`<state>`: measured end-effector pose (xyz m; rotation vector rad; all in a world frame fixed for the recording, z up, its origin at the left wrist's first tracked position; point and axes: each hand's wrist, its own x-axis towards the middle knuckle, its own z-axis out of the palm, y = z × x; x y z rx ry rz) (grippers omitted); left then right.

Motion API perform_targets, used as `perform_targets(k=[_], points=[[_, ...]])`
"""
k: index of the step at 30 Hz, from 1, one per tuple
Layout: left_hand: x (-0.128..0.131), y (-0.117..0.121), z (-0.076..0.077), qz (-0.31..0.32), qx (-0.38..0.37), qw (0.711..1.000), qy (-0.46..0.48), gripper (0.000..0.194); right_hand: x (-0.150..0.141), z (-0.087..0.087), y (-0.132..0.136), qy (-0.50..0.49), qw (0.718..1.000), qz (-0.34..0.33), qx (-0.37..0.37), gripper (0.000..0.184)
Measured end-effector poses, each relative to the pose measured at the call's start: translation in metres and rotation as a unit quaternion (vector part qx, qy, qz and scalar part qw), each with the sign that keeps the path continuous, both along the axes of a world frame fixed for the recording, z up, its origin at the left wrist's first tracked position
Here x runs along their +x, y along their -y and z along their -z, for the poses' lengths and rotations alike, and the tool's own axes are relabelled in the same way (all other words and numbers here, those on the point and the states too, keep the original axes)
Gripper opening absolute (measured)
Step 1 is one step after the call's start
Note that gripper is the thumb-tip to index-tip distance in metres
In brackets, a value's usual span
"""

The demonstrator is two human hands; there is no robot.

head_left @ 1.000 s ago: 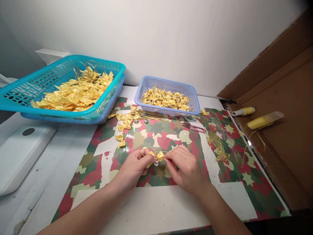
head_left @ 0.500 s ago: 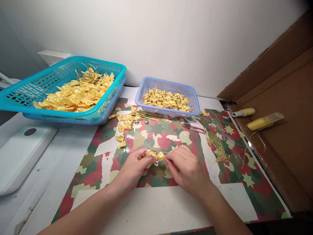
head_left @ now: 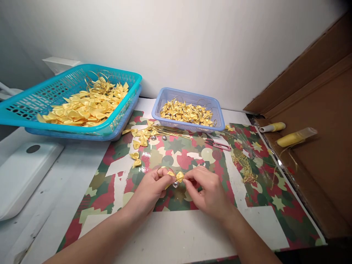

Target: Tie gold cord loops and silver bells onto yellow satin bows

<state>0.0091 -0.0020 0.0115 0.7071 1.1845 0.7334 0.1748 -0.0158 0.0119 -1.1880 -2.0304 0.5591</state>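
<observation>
My left hand (head_left: 154, 187) is closed, thumb and fingers pinching a yellow satin bow (head_left: 179, 176). A thin gold wire (head_left: 159, 168) curves up behind these fingers. Just below the bow's knot hangs a small silver bell (head_left: 175, 184). My right hand (head_left: 207, 187) is pinched shut at the bow's right edge; whatever lies between its fingertips is too small to make out. Beyond my hands lie two loose yellow bows (head_left: 135, 160), two more silver bells (head_left: 164, 138) and a bundle of straight gold wires (head_left: 167, 130).
A turquoise basket (head_left: 110, 121) heaped with bows stands back left, nested on a blue one. Behind the mat is a lilac basket (head_left: 220, 110) of bows with wires. Pink thread snips (head_left: 218, 145) and tangled gold thread (head_left: 244, 167) lie right. A white device (head_left: 30, 176) sits left.
My right hand has shifted slightly left and its pinch now sits closer against the bow. A gold wire loop shows more clearly above my left fingers. The left hand stays in place.
</observation>
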Motion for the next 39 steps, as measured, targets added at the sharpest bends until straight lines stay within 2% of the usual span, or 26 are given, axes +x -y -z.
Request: perform_targets(k=[6,11,14,17,20,25,27,28,31,33,34,36,39], points=[[0.000,0.000,0.001,0.000,0.003,1.000,0.002,0.033,-0.011,0.007,0.007,-0.117,0.980,0.066,-0.145,0.014],[0.000,0.000,0.001,0.010,0.009,1.000,0.000,0.035,-0.021,0.018,0.011,-0.230,0.930,0.108,-0.265,0.014],[-0.002,-0.001,0.002,-0.006,0.009,1.000,-0.002,0.036,-0.020,0.016,0.010,-0.262,0.907,0.112,-0.309,0.015],[-0.004,-0.002,0.003,-0.020,0.010,1.000,-0.010,0.034,-0.015,0.010,0.009,-0.257,0.902,0.102,-0.331,0.015],[-0.007,-0.002,0.006,-0.001,0.022,1.000,-0.022,0.030,-0.015,0.006,0.010,-0.246,0.906,0.100,-0.330,0.014],[-0.008,-0.002,0.010,0.011,0.062,0.996,-0.059,0.029,-0.020,0.010,0.012,-0.231,0.912,0.118,-0.316,0.015],[-0.008,-0.002,0.010,0.009,0.074,0.995,-0.072,0.029,-0.020,0.011,0.012,-0.214,0.925,0.127,-0.286,0.013],[-0.008,-0.002,0.010,0.006,0.081,0.993,-0.081,0.029,-0.020,0.011,0.012,-0.201,0.938,0.136,-0.247,0.010],[-0.009,-0.001,0.009,-0.009,0.121,0.987,-0.101,0.030,-0.018,0.006,0.014,-0.161,0.970,0.174,-0.049,0.004],[-0.009,0.001,0.008,-0.012,0.164,0.981,-0.104,0.029,-0.018,0.002,0.016,-0.128,0.973,0.176,0.070,0.008],[-0.009,0.002,0.008,-0.010,0.186,0.977,-0.104,0.027,-0.020,0.001,0.017,-0.108,0.974,0.169,0.107,0.009],[-0.008,0.003,0.007,-0.007,0.220,0.970,-0.103,0.024,-0.023,0.000,0.019,-0.072,0.975,0.152,0.143,0.011],[-0.008,0.003,0.005,-0.021,0.223,0.969,-0.101,0.024,-0.024,0.001,0.018,-0.068,0.975,0.165,0.136,0.012]])
